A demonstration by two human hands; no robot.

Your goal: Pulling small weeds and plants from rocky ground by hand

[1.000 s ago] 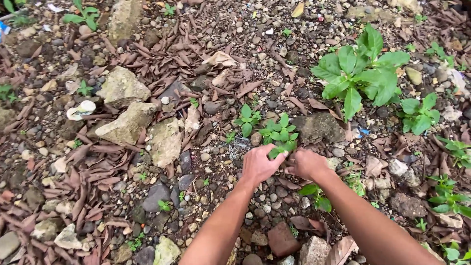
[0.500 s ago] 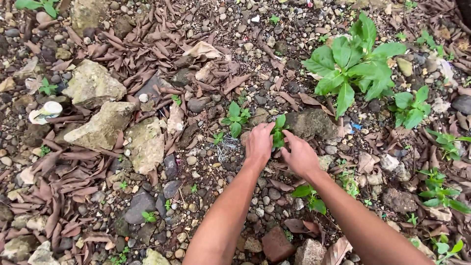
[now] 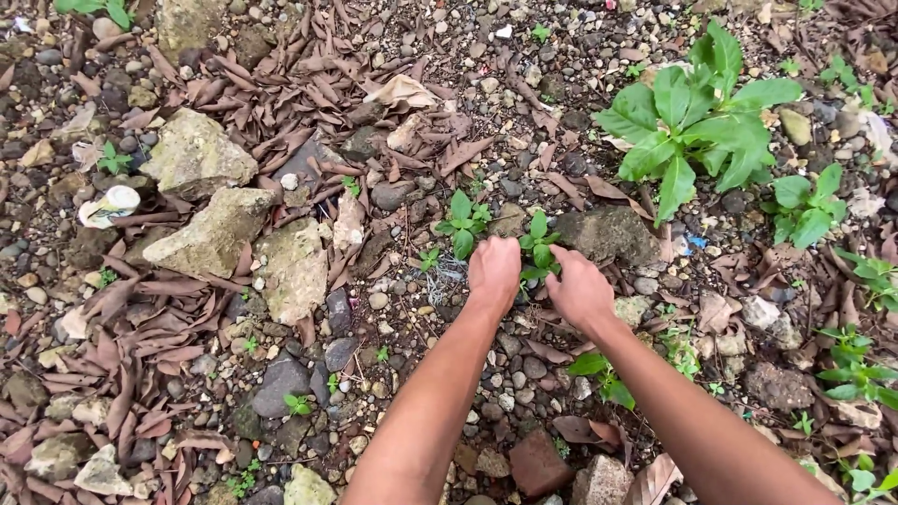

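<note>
Stony ground (image 3: 393, 309) strewn with dry brown leaves filled the view, with pale rocks (image 3: 220, 234) on the left and a broad-leaved green plant (image 3: 697, 117) at the far right. A dark, mossy stone (image 3: 608, 234) sat just beyond the hands. The person's two bare arms reached forward from the near edge. The left hand (image 3: 493, 271) and the right hand (image 3: 580, 290) closed in from either side on a small weed (image 3: 540, 245) rooted among the pebbles at centre, fingers curled toward its base; whether either grip was clamped on the stem could not be told. A second small seedling (image 3: 463, 223) stood just left of it. Rooted between stones, the thin stem looked likely to snap above the root under a sharp tug.
</note>
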